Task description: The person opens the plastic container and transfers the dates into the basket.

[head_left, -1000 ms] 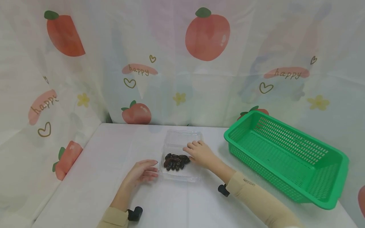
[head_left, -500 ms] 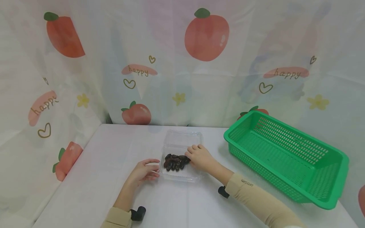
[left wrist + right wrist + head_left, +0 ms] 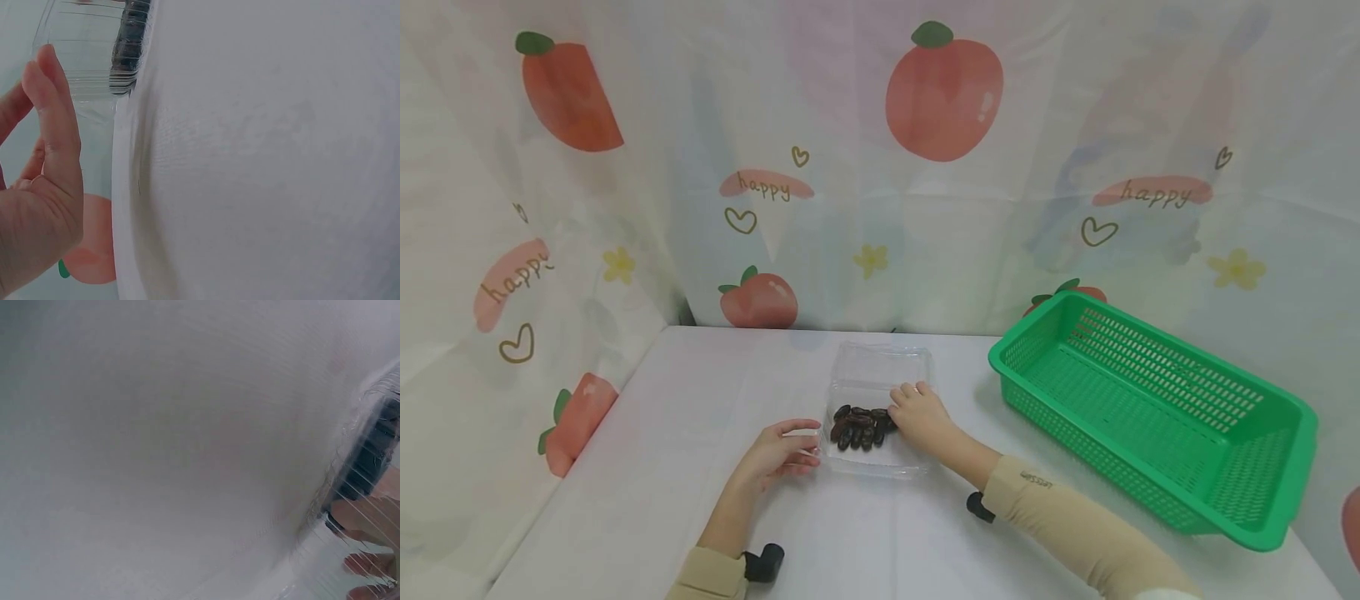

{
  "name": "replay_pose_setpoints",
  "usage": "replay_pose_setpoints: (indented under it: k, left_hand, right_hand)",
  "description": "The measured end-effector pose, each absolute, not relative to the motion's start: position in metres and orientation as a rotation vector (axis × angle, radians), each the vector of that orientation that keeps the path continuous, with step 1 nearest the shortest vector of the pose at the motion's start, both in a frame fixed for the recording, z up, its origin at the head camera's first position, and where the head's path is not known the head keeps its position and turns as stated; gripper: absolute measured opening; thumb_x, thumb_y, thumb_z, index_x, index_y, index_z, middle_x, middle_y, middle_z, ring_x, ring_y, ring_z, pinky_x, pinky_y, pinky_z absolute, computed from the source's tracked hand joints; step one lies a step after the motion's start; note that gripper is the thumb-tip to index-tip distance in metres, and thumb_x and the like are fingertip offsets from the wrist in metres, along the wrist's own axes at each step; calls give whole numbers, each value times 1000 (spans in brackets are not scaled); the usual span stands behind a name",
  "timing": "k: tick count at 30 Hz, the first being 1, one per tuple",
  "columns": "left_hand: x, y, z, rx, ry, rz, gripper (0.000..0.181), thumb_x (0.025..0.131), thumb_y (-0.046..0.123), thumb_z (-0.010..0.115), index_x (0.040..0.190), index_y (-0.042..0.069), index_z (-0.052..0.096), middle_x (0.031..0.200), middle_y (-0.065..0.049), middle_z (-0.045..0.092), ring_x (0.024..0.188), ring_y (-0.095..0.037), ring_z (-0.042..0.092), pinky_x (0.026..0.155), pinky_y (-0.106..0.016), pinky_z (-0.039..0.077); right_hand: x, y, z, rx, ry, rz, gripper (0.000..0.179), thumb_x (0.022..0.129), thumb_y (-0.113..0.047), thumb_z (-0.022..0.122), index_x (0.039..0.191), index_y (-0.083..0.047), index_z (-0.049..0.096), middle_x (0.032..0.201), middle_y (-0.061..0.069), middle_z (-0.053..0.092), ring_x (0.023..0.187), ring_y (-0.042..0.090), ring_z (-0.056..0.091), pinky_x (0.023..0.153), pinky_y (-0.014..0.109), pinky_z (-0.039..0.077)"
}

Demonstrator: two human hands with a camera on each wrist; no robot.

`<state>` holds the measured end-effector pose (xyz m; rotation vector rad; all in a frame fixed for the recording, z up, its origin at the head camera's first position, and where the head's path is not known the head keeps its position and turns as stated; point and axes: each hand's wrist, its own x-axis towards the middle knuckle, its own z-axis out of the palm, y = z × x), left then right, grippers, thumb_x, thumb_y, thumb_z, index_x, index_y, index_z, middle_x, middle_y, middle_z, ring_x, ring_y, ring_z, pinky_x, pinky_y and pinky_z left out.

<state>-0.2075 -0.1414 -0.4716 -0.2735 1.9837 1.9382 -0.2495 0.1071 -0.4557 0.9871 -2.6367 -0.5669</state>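
Note:
Several dark brown dates [image 3: 856,435] lie clustered in a clear plastic clamshell box [image 3: 880,469], whose lid [image 3: 880,360] is folded back. My right hand [image 3: 919,417] reaches in over the box's right side, bent fingers down on the end date [image 3: 334,524]. That date sits at its fingertips, seen through the box wall in the right wrist view; the grip itself is partly hidden. At the box's left wall, my left hand [image 3: 778,452] rests with loosely extended fingers. The left wrist view shows its fingertips [image 3: 47,59] against the clear plastic.
A green slotted basket [image 3: 1150,433] stands at the right of the white-covered table [image 3: 850,542], its near corner by the right edge. A fruit-print curtain [image 3: 880,233] hangs behind and along the left side.
My right hand has lowered from above the box's right side onto the end of the dates and shifted slightly left. My left hand has moved a little right to the box wall.

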Motion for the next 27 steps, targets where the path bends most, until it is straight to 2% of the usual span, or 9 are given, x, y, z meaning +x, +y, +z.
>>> replay_pose_setpoints:
  k: [9, 17, 22, 27]
  left_hand:
    - [-208, -140, -473, -283, 1988, 1942, 35, 85, 6, 60, 119, 2, 56, 76, -8, 65, 62, -18, 66, 54, -24, 54]
    - [-208, -140, -474, -294, 1980, 1947, 35, 85, 5, 59, 120, 1, 56, 75, -8, 65, 60, -17, 65, 53, -24, 54]
    - [-206, -141, -471, -253, 1964, 1961, 36, 85, 7, 61, 119, 2, 55, 75, -7, 65, 60, -15, 65, 53, -23, 54]
    - [-202, -142, -466, -185, 1932, 1998, 35, 84, 9, 63, 117, 1, 56, 75, -7, 65, 61, -15, 66, 53, -22, 54]
  right_hand:
    - [-248, 104, -454, 973, -2673, -581, 15, 79, -25, 68, 90, -17, 70, 91, -1, 57, 83, 15, 47, 79, 30, 42]
    - [-250, 105, -455, 986, -2676, -565, 13, 81, -23, 66, 92, -18, 70, 92, -1, 58, 84, 16, 49, 78, 32, 44]
    - [-250, 108, -448, 1002, -2650, -518, 15, 80, -24, 68, 94, -19, 69, 95, -1, 60, 84, 16, 52, 75, 31, 43]
    - [-248, 113, -436, 1013, -2619, -449, 19, 77, -28, 71, 94, -20, 67, 91, -1, 58, 81, 16, 50, 71, 31, 40]
